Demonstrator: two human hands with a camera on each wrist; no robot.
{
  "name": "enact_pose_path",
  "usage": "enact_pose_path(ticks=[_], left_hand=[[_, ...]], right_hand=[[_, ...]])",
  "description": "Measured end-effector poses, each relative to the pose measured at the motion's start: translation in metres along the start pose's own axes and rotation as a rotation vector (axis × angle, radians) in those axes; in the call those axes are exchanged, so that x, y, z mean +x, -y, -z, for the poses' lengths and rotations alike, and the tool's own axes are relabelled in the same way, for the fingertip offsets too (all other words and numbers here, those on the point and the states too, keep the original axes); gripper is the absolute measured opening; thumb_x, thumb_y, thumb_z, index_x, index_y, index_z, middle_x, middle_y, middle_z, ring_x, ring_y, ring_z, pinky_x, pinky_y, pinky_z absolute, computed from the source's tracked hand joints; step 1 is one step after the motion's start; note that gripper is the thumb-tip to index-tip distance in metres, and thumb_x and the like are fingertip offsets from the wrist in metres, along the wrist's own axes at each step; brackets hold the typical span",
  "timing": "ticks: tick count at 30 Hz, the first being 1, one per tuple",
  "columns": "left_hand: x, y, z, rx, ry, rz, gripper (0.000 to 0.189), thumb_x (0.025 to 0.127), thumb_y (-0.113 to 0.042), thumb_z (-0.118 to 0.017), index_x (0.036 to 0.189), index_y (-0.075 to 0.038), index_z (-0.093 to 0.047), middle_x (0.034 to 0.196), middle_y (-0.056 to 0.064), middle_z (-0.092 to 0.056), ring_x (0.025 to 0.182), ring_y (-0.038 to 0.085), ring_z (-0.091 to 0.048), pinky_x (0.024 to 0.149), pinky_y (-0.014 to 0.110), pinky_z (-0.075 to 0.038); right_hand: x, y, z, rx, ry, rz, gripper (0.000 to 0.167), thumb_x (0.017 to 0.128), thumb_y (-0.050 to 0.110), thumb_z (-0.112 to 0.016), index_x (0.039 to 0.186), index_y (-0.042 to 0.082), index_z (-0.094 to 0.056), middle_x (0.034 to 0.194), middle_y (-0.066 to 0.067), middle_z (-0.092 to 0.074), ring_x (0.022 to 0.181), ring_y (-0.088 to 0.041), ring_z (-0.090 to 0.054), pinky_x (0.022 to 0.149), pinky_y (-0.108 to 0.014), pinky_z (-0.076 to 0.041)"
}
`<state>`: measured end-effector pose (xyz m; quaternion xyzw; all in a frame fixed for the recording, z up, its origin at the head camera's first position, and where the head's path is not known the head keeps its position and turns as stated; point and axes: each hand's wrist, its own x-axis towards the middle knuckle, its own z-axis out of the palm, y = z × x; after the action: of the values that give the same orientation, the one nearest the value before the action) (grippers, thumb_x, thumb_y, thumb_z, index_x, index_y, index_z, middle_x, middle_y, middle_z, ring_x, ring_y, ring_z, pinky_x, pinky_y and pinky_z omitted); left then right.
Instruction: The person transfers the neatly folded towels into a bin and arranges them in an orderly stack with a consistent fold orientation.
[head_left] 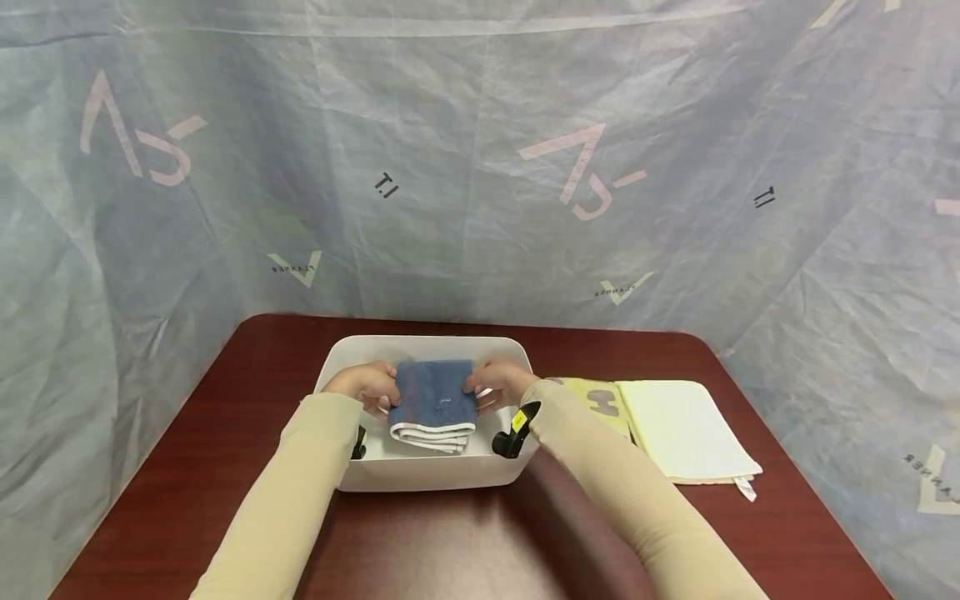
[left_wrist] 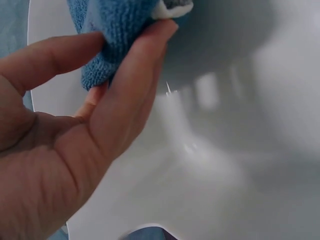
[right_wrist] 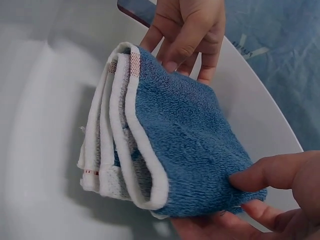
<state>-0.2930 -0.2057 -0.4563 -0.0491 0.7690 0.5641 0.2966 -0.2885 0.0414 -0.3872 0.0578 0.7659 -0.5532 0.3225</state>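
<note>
A folded blue towel [head_left: 435, 393] with white edging is held over the inside of a white plastic basin [head_left: 427, 477]. My left hand [head_left: 367, 387] pinches its left side, thumb on top and fingers beneath. On the opposite side, my right hand [head_left: 501, 381] grips the towel the same way. The right wrist view shows the stacked layers of the towel [right_wrist: 190, 135] between both hands, white hems facing the near side. In the left wrist view, one end of the towel [left_wrist: 120, 30] sits between thumb and fingers; the rest is out of frame.
Right of the basin, a pale yellow cloth [head_left: 682, 425] with a white tag lies flat on the dark red table [head_left: 405, 542]. Beside it is a yellow piece with grey lettering [head_left: 600, 400], partly behind my right forearm. A grey printed sheet [head_left: 465, 167] hangs around the table.
</note>
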Motion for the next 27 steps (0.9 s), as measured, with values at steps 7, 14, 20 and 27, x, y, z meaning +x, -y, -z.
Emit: enact_pose_path(ticks=[7, 14, 20, 27], left_hand=[[0.069, 0.052, 0.023, 0.006, 0.004, 0.001, 0.075, 0.071, 0.012, -0.061, 0.133, -0.001, -0.019, 0.105, 0.020, -0.038, 0.056, 0.017, -0.050, 0.063, 0.045, -0.056], [0.033, 0.026, 0.011, 0.012, 0.000, 0.023, 0.071, 0.077, 0.011, -0.058, 0.136, 0.006, -0.018, 0.132, 0.031, -0.025, 0.087, 0.035, -0.058, 0.067, 0.044, -0.056], [-0.036, -0.025, -0.015, 0.086, -0.027, 0.048, 0.068, 0.080, 0.012, -0.053, 0.138, 0.010, -0.017, 0.132, 0.034, -0.026, 0.083, 0.029, -0.057, 0.074, 0.040, -0.055], [-0.065, -0.044, -0.026, 0.150, -0.054, 0.079, 0.061, 0.082, 0.013, -0.048, 0.137, 0.010, -0.021, 0.104, 0.024, -0.043, 0.058, 0.016, -0.048, 0.069, 0.036, -0.056]], right_hand=[[0.001, -0.002, 0.000, -0.020, 0.037, -0.023, 0.028, 0.083, -0.003, -0.062, 0.109, -0.010, -0.056, 0.109, -0.024, -0.047, 0.102, -0.046, -0.055, 0.073, -0.045, -0.055], [0.002, -0.002, 0.000, -0.022, 0.066, -0.037, 0.030, 0.084, -0.002, -0.062, 0.112, -0.009, -0.056, 0.110, -0.024, -0.047, 0.104, -0.046, -0.054, 0.074, -0.046, -0.054], [0.004, -0.001, -0.002, -0.028, 0.079, -0.043, 0.035, 0.085, -0.003, -0.061, 0.118, -0.011, -0.052, 0.123, -0.029, -0.045, 0.108, -0.047, -0.052, 0.073, -0.044, -0.055], [0.005, -0.002, -0.002, -0.047, 0.105, -0.052, 0.035, 0.086, -0.004, -0.058, 0.119, -0.012, -0.050, 0.124, -0.031, -0.043, 0.111, -0.046, -0.050, 0.079, -0.044, -0.053]])
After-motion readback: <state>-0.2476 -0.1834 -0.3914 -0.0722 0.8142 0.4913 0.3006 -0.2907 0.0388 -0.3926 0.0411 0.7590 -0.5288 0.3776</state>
